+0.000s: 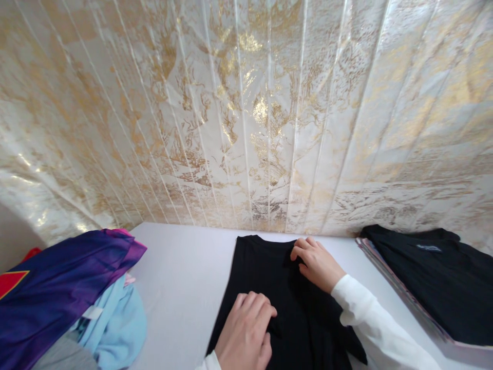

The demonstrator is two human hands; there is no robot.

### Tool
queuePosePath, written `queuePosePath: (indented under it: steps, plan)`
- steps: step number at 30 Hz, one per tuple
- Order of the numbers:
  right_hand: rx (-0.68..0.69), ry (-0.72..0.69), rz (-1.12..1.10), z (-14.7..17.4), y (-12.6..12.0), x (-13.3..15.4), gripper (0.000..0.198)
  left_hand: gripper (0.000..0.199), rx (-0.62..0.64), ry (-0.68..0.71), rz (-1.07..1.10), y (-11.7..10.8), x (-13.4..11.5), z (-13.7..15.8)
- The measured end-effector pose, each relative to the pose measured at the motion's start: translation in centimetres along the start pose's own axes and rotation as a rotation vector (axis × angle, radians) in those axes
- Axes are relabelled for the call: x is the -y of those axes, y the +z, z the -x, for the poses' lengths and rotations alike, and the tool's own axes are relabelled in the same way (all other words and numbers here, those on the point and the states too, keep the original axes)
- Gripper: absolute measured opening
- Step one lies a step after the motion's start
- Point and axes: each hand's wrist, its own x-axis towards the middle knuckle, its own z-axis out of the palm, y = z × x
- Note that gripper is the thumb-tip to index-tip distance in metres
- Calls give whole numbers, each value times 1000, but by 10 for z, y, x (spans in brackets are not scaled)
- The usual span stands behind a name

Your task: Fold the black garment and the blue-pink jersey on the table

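Observation:
A black shirt (285, 288) lies partly folded on the white table, its top edge close to the back wall. My right hand (318, 262) is at the upper right of the shirt, fingers bent and closed on the cloth near the collar. Lower down, my left hand (248, 329) rests on the shirt with its fingers curled together against the fabric. A small crease shows beside its fingertips. The shirt's lower end runs out of view at the bottom.
On the right is a stack of folded clothes (431, 277) topped by a black garment. A loose heap on the left holds a purple garment (77, 272) and a light blue one (123, 324). A gold-patterned sheet (250, 113) covers the wall behind the white table (177, 277).

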Motion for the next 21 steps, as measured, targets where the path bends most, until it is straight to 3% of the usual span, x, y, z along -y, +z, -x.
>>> queuePosePath:
  steps: [4,13,21]
  plan:
    - [2,-31,-36,0,4,2,23,24,43,29,-75,3,-5,-9]
    - [-189,-38,-49,-4,3,2,13,19,-100,-20,50,3,2,-1]
    - [-10,-13,117,-2,10,2,13,20,-44,57,77,3,5,-2]
